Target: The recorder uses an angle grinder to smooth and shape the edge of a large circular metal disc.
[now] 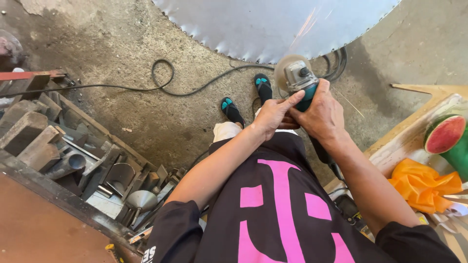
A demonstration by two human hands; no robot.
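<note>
At the top centre of the frame the person holds an angle grinder point(298, 78) against the toothed rim of a huge circular saw blade point(273, 24) that fills the upper middle, and a thin spray of sparks streaks across the steel. The right hand point(319, 114) is wrapped round the teal body, fingers closed tight on it; the left hand point(273, 114) steadies from the side, thumb stretched up along the housing and the other fingers curled underneath. To my eye the job goes best with the spinning disc kept at a shallow, constant angle on one tooth at a time, light pressure, both elbows tucked. The power cord point(165, 80) loops over the concrete floor point(146, 117) near the sandalled feet point(248, 97), so it deserves watching. Scrap steel point(73, 151) lies lower left, a cut watermelon point(446, 136) at the right edge.
</note>
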